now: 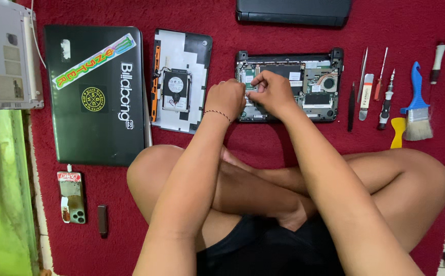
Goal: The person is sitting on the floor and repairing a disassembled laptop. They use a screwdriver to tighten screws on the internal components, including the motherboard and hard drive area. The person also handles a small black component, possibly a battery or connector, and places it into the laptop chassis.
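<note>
Setting: we sit cross-legged on a red carpeted floor (263,145), both arms reaching forward.
Work piece: a small black opened laptop base with its circuit board, fan and cables bared (311,84) lies straight ahead of us on the floor.
Left hand (226,98): our grip is curled nearly closed over the left edge of the board; whether it pinches anything we cannot tell.
Right hand (272,92): fingers bent down onto the board just beside the left hand; what they hold, if anything, is hidden.
Nearby parts: a black bottom cover carrying a silver disk drive (181,82) sits just left of the base; a closed dark laptop with stickers (95,94) lies beyond it.
Tools: slim screwdrivers and tweezers (383,92) and a blue-handled brush (417,105) line the right.
Doing it well: we judge light fingertip pressure, square to the board, and steadying the base with one hand would suit.
</note>
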